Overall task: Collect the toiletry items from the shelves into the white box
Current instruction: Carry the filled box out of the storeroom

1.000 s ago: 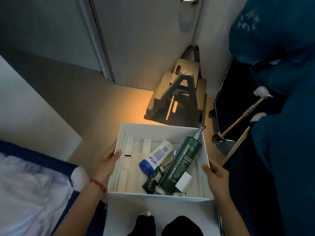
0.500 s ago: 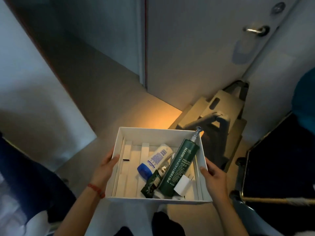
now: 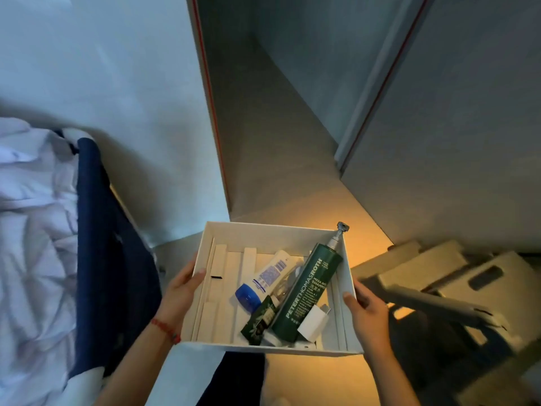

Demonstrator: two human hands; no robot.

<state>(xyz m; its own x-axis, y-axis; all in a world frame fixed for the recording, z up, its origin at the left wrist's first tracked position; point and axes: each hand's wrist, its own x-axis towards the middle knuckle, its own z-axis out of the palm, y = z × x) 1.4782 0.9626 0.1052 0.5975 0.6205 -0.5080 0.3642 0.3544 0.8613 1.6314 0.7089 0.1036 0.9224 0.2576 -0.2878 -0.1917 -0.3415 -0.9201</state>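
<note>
Hands on either side carry a shallow white cardboard box (image 3: pixel 272 232), seen from above by a head-worn camera. The left hand (image 3: pixel 183 291) grasps the box's left wall, thumb hooked over the rim; a red cord bracelet (image 3: pixel 165 329) circles that wrist. The right hand (image 3: pixel 367 312) grasps the right wall in the same way, thumb inside. Both grips are closed on the box, which is held in the air in front of the person, above a pale floor (image 3: pixel 292 177).

Collecting seems well along, judging by the contents. Counted, the box holds one tall dark green pump bottle of shampoo (image 3: pixel 307 291) lying diagonally with its grey pump head resting over the far right corner, one white tube with a blue cap (image 3: pixel 263 279) beside it, one small dark green carton (image 3: pixel 259 320) near the front wall, and one small white open carton (image 3: pixel 313 320) leaning against the bottle's base. Something clear lies between tube and bottle, too blurred to name. White cardboard divider strips (image 3: pixel 218 273) line the left half, which holds no toiletries.

No shelves are in view, so whether items remain to be gathered cannot be told. Rumpled white bedding (image 3: pixel 32 230) lies at the left, and one grey folded step stool (image 3: pixel 439 282) at the right.
</note>
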